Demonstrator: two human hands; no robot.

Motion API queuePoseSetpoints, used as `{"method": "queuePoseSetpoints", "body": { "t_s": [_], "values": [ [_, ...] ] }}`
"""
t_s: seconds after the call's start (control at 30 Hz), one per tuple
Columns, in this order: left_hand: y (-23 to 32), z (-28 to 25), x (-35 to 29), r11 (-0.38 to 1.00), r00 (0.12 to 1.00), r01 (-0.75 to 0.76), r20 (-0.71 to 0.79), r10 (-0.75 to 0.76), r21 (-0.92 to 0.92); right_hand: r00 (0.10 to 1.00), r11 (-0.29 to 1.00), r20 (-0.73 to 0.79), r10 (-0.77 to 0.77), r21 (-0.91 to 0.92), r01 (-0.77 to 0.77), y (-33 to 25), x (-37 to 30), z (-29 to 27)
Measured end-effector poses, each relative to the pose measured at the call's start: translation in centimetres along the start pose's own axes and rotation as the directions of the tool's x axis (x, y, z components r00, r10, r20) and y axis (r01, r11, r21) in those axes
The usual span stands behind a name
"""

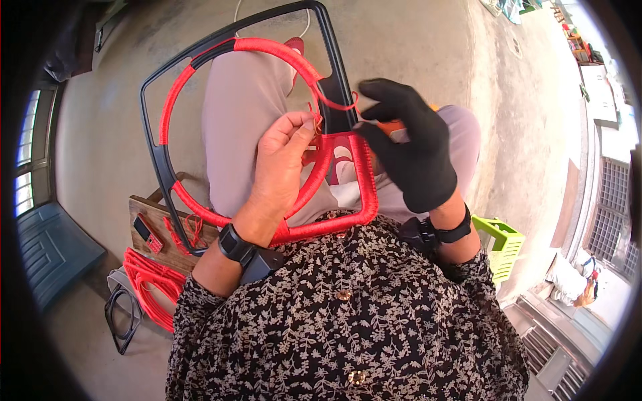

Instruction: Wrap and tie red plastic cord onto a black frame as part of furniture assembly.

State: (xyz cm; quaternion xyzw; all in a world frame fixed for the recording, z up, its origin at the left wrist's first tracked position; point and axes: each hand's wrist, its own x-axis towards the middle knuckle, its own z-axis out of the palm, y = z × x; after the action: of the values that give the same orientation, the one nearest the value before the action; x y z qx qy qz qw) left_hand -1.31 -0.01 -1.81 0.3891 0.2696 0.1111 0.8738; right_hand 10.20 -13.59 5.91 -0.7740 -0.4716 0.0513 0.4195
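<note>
Concrete floor (414, 40) lies beneath a black chair frame (150, 144) on the lap. At its middle, the bare left hand (284, 160) pinches red cord (334, 103); the gloved right hand (411, 144) grips an orange tool (393, 125).

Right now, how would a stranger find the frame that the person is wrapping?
Look at the lap: a black frame with an inner ring rests there, between the bare left hand and gloved right hand. Unlike the finished red frames on the floor, it is half-wrapped.
</note>
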Motion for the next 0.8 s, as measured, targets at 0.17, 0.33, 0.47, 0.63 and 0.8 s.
{"method": "queuePoseSetpoints", "body": {
  "t_s": [0.17,0.33,0.47,0.63,0.8],
  "values": [
    [1.0,1.0,-0.3,0.982,0.993,0.106,-0.031,-0.112,-0.154,0.812,0.672,0.073,0.579,0.521,-0.526,0.8,-1.5,-0.3],
    [0.0,0.7,0.0,0.995,0.998,0.029,0.054,-0.034,0.092,0.81,0.644,0.366,0.458,0.492,-0.586,3.8,-1.7,0.1],
    [0.4,0.7,0.2,0.989,0.985,0.14,0.092,-0.143,0.038,0.635,0.5,0.619,0.463,0.409,-0.764,4.4,-0.6,0.7],
    [-0.4,-0.3,0.9,0.973,0.953,0.228,0.212,-0.217,-0.028,0.777,0.815,0.625,-0.075,0.488,-0.313,6.7,-0.9,2.8],
    [0.9,1.5,0.2,0.975,0.961,0.21,0.199,-0.194,-0.067,0.624,0.338,0.628,0.465,0.526,-0.781,6.8,-1.4,2.2]
  ]
}}
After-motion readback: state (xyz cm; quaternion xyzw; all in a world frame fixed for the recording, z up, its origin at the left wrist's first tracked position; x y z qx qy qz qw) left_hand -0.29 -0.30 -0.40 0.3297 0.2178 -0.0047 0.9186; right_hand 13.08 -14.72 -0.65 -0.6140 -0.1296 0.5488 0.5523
